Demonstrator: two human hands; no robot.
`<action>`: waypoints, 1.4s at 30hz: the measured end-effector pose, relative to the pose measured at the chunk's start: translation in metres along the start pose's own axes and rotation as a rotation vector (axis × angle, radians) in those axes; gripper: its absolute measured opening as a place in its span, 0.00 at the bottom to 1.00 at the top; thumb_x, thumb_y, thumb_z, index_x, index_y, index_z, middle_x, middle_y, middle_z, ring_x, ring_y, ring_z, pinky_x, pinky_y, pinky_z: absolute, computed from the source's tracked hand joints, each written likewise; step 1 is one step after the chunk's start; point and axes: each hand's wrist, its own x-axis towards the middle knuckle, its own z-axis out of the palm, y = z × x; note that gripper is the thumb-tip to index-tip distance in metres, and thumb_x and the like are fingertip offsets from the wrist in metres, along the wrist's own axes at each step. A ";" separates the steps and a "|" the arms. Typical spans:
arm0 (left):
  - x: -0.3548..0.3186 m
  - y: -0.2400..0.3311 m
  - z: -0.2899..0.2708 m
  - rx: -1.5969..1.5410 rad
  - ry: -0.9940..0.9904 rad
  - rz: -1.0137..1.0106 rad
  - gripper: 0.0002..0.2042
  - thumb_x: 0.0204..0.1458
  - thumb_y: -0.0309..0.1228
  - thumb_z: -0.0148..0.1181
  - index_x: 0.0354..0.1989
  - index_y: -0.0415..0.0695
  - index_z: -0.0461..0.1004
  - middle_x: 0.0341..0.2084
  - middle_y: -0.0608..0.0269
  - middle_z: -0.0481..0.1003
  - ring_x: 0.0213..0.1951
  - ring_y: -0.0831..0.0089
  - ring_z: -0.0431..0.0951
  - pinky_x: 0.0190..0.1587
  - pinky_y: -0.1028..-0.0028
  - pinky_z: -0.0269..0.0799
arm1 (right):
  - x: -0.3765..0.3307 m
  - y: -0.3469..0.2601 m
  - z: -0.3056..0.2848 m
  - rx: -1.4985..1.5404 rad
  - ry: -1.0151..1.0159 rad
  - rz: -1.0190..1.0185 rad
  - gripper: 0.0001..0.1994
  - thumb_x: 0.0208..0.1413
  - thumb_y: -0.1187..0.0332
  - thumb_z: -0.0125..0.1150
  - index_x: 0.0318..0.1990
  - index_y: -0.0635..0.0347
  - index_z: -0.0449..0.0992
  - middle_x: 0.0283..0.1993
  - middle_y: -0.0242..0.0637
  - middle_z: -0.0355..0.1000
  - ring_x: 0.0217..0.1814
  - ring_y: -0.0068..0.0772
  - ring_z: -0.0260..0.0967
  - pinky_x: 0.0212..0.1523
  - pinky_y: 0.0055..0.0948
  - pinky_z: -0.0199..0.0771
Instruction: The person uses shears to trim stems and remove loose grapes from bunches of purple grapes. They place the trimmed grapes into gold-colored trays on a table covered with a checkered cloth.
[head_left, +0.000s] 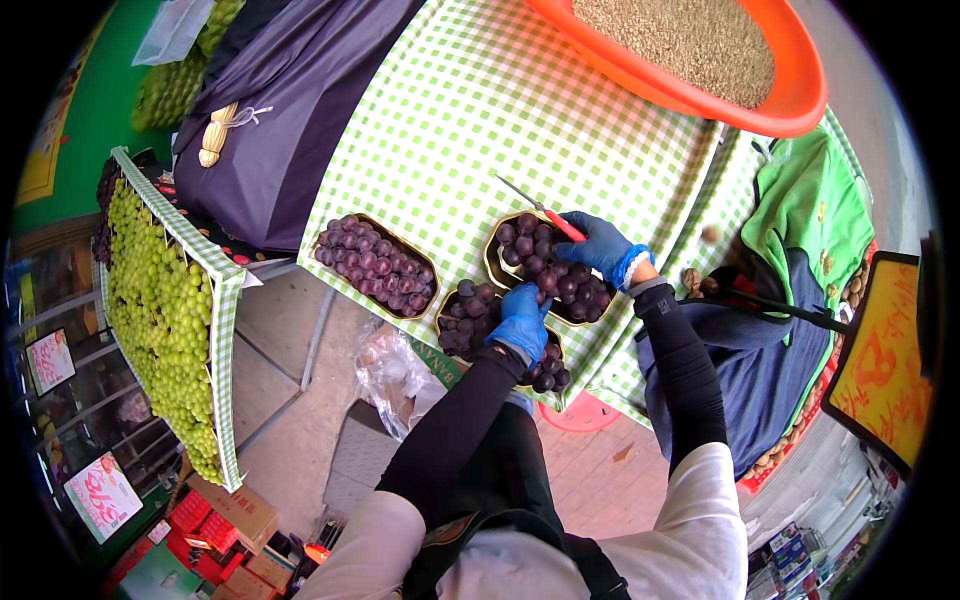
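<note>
Clamping scissors point(562, 223), the right hand point(597, 247) angles blades away! At the grapes point(540, 265), the left hand point(520, 322): can't tell its grip; go gently.

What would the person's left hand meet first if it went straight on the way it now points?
Most likely the dark grapes in the tray just beyond the left hand; depth is unclear from above, so it may already be touching them.

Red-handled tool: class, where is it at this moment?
In the head view, right of centre: the red-handled tool is in the right hand, near the far edge of the rightmost grape tray.
</note>
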 end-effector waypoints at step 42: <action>-0.457 0.192 -0.054 0.656 -0.202 1.254 0.20 0.53 0.31 0.49 0.54 0.36 0.61 0.43 0.55 0.71 0.42 0.70 0.73 0.46 0.73 0.68 | -0.154 0.134 0.145 0.480 0.849 -0.161 0.20 0.43 0.77 0.63 0.46 0.64 0.68 0.32 0.26 0.66 0.31 0.18 0.61 0.35 0.20 0.64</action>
